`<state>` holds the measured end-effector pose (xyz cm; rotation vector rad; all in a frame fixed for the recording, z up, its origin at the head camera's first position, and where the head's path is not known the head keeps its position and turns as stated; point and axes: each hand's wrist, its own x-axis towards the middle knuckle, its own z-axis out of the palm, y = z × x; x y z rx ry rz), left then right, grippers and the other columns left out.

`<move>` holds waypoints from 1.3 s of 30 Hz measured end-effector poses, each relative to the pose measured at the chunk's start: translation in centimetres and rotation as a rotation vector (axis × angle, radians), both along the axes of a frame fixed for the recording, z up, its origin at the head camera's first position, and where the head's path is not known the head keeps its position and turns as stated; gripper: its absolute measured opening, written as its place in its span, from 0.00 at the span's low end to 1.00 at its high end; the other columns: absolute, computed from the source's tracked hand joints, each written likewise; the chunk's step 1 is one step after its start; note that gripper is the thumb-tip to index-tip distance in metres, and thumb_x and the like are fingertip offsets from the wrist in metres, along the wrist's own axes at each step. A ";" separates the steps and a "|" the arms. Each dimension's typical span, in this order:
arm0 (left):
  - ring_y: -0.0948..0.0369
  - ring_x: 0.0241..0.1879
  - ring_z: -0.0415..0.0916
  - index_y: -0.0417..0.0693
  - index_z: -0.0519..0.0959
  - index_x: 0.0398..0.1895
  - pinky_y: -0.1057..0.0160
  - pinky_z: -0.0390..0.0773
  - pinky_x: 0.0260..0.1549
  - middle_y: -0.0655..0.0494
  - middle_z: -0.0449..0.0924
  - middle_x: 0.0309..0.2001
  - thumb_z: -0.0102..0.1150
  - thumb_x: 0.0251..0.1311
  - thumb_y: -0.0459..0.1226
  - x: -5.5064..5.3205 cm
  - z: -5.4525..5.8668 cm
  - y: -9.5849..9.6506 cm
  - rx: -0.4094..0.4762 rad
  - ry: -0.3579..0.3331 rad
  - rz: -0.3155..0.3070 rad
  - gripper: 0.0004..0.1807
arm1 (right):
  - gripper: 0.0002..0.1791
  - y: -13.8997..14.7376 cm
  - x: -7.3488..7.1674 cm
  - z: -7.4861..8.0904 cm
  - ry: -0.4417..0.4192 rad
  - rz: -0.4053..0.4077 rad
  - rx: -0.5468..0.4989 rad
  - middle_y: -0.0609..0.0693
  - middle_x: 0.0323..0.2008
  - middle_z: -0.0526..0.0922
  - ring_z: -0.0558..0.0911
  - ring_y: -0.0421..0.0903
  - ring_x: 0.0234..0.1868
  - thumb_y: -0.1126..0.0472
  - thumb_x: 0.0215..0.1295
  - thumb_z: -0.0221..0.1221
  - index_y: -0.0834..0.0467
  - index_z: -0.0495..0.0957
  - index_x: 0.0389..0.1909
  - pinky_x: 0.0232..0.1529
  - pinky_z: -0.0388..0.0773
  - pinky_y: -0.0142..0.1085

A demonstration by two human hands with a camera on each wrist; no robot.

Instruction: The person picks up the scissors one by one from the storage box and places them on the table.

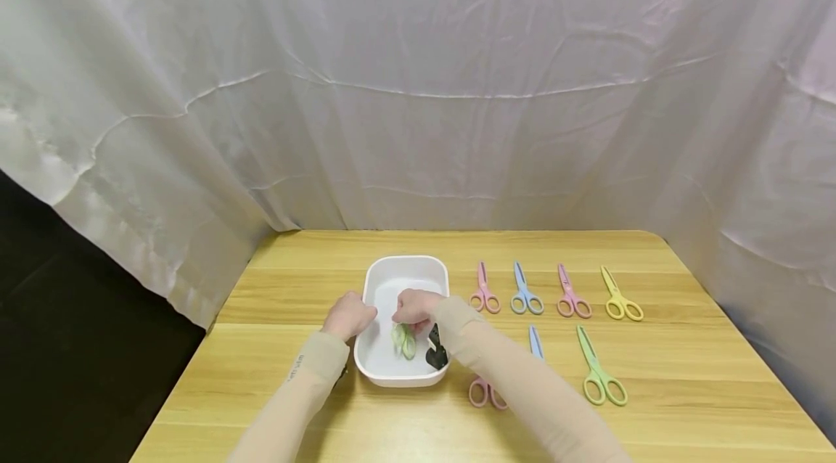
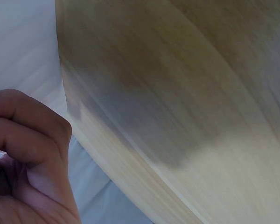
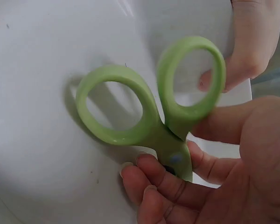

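Note:
A white plastic box (image 1: 401,380) stands on the wooden table. My left hand (image 1: 349,316) grips its left wall, the thumb inside; the left wrist view shows the curled fingers (image 2: 32,135) against the outside. Within the box, my right hand (image 1: 416,306) pinches a pair of light green scissors (image 3: 170,144) near the pivot. Their two ring handles point toward the near side, slightly apart from each other. The blades are hidden behind my right hand.
On the right lie a back row of pink scissors (image 1: 483,297), blue scissors (image 1: 521,292), more pink scissors (image 1: 570,297) and yellow scissors (image 1: 617,297). Nearer are green scissors (image 1: 593,363), with blue scissors (image 1: 535,342) and pink scissors (image 1: 479,392) partly under my right sleeve. A curtain (image 1: 457,158) hangs behind.

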<state>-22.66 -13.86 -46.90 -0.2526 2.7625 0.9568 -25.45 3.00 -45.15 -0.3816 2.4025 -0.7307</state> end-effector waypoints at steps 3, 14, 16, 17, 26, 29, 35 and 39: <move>0.53 0.35 0.81 0.28 0.77 0.49 0.60 0.87 0.31 0.41 0.82 0.40 0.53 0.55 0.35 0.0 -0.1 0.0 0.003 0.005 -0.003 0.21 | 0.12 0.0 -0.1 0.0 0.026 -0.008 0.011 0.48 0.16 0.74 0.72 0.40 0.16 0.66 0.65 0.55 0.56 0.69 0.21 0.15 0.66 0.24; 0.53 0.36 0.82 0.29 0.77 0.49 0.60 0.88 0.31 0.40 0.82 0.41 0.53 0.56 0.36 -0.1 0.0 0.1 0.016 -0.003 0.015 0.20 | 0.15 0.0 -0.7 -0.3 0.068 0.002 0.073 0.47 0.18 0.67 0.66 0.40 0.17 0.70 0.64 0.55 0.55 0.66 0.19 0.15 0.62 0.27; 0.53 0.36 0.81 0.29 0.77 0.49 0.60 0.88 0.32 0.40 0.82 0.41 0.53 0.56 0.35 -0.1 0.0 0.1 0.016 -0.004 0.014 0.21 | 0.14 0.0 -0.6 -0.3 0.060 -0.001 0.066 0.47 0.20 0.67 0.66 0.40 0.18 0.69 0.66 0.54 0.56 0.67 0.21 0.16 0.63 0.28; 0.53 0.36 0.81 0.29 0.77 0.49 0.59 0.88 0.32 0.40 0.82 0.41 0.53 0.56 0.35 -0.1 0.0 0.1 0.013 -0.003 0.011 0.21 | 0.14 0.0 -0.6 -0.2 0.062 -0.001 0.060 0.48 0.20 0.68 0.66 0.40 0.18 0.69 0.67 0.53 0.56 0.67 0.22 0.15 0.63 0.28; 0.53 0.34 0.82 0.29 0.77 0.47 0.60 0.87 0.29 0.40 0.83 0.40 0.54 0.55 0.35 0.0 -0.1 0.0 0.016 0.012 0.007 0.20 | 0.09 0.5 -0.2 0.2 0.099 -0.007 -0.083 0.50 0.29 0.71 0.70 0.41 0.21 0.74 0.59 0.53 0.59 0.66 0.36 0.18 0.67 0.27; 0.53 0.34 0.82 0.29 0.77 0.48 0.60 0.87 0.29 0.40 0.83 0.40 0.54 0.55 0.35 0.0 -0.1 0.0 0.019 0.010 0.012 0.20 | 0.17 0.6 -0.1 0.2 0.114 -0.025 -0.114 0.52 0.32 0.72 0.70 0.41 0.20 0.72 0.60 0.54 0.64 0.65 0.50 0.20 0.70 0.30; 0.53 0.35 0.82 0.29 0.76 0.50 0.60 0.87 0.31 0.39 0.83 0.41 0.54 0.56 0.36 0.0 0.0 0.0 0.016 0.004 0.019 0.21 | 0.31 0.8 0.0 0.4 0.140 -0.101 -0.188 0.52 0.30 0.72 0.69 0.41 0.18 0.69 0.63 0.57 0.64 0.55 0.64 0.21 0.71 0.32; 0.52 0.36 0.83 0.28 0.76 0.51 0.59 0.88 0.31 0.38 0.83 0.42 0.54 0.56 0.36 0.0 0.0 0.1 0.034 -0.006 0.027 0.22 | 0.31 1.0 0.1 0.6 0.133 -0.154 -0.233 0.54 0.32 0.75 0.71 0.42 0.21 0.67 0.65 0.59 0.62 0.55 0.65 0.24 0.72 0.31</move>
